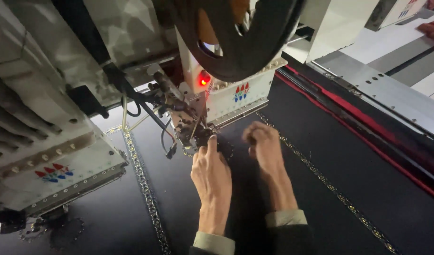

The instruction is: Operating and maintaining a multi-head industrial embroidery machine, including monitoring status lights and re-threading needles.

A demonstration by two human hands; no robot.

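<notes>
My left hand (210, 171) reaches forward over black fabric (321, 141), its index finger stretched out and touching the needle area (198, 134) of a white embroidery machine head (236, 94). My right hand (262, 144) hovers just right of it with fingers curled, close to the same needle area; I cannot tell whether it pinches a thread. A red light (203, 81) glows on the head above the needles.
A second machine head (51, 174) sits at the left. Gold embroidered borders (146, 189) run along the fabric on both sides. A red strip and metal rail (382, 89) lie at the right. Another person's hand (432, 29) rests at the top right.
</notes>
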